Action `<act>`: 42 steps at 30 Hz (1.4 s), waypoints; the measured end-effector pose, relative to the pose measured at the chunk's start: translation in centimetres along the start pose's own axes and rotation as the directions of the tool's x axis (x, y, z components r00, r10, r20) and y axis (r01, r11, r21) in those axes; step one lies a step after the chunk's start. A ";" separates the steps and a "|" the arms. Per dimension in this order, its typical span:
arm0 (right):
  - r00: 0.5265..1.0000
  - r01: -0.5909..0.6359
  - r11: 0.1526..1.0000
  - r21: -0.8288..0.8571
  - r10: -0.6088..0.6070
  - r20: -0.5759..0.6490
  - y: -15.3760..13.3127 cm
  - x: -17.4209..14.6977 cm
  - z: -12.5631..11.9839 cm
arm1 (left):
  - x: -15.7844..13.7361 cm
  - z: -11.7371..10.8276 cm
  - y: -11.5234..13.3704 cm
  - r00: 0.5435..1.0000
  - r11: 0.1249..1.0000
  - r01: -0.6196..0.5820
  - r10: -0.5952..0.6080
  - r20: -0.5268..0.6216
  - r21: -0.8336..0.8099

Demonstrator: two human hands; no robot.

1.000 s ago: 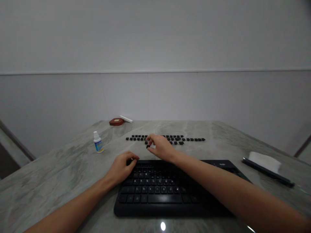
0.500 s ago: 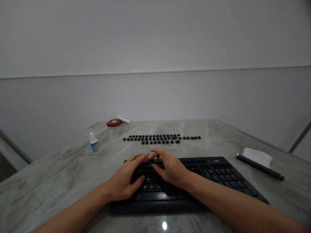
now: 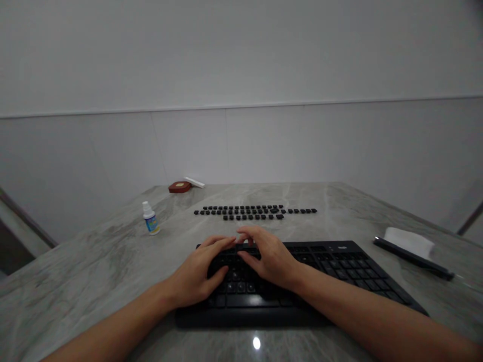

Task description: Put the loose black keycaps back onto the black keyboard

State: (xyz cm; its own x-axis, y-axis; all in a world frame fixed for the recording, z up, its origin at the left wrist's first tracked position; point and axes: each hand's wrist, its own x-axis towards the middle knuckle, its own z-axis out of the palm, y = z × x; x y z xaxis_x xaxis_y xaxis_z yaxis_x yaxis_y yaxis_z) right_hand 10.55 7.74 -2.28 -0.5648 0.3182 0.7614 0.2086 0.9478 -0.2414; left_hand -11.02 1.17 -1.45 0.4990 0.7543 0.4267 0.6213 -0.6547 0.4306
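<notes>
A black keyboard (image 3: 260, 315) lies at the near side of the table, with several bare key mounts (image 3: 241, 287) showing where keycaps are off. My left hand (image 3: 196, 274) rests over its left part, fingers stretched toward the upper rows and thumb apart. Beside it, my right hand (image 3: 269, 259) curls its thumb and fingers together over the upper keys. The dark spot between those fingertips is too small and shaded to make out. The fingertips of both hands nearly meet. Beyond the keyboard, loose black keycaps (image 3: 245, 212) stand in rows.
To the left stands a small white bottle (image 3: 151, 221) with a blue and yellow label. A brown case (image 3: 179, 187) and a white strip (image 3: 194, 182) lie near the wall. At right, a black stick-like tool (image 3: 413, 258) lies against a white cloth or tissue (image 3: 409, 242).
The view has shifted slightly, so everything on the table appears a little further right and higher. Both hands keep nearly the same place on the keyboard.
</notes>
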 end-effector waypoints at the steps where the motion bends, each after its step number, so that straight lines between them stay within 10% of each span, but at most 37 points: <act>1: 1.000 -0.006 1.000 0.002 0.006 0.006 0.0 0.0 0.0 | 0.0 0.1 -0.1 1.000 1.000 0.004 -0.004 -0.010 -0.001; 42: 0.950 0.037 0.993 0.109 -0.069 0.306 0.0 0.5 -0.1 | 0.4 0.1 0.2 0.997 0.999 0.053 -0.052 -0.063 0.011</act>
State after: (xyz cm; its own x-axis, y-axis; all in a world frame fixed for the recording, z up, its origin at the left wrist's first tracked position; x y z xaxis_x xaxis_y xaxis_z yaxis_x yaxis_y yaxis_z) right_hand 10.40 7.93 -1.85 -0.7947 0.2439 0.5558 0.0994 0.9556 -0.2773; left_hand -10.63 1.41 -1.28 0.4271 0.7827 0.4527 0.6531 -0.6133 0.4441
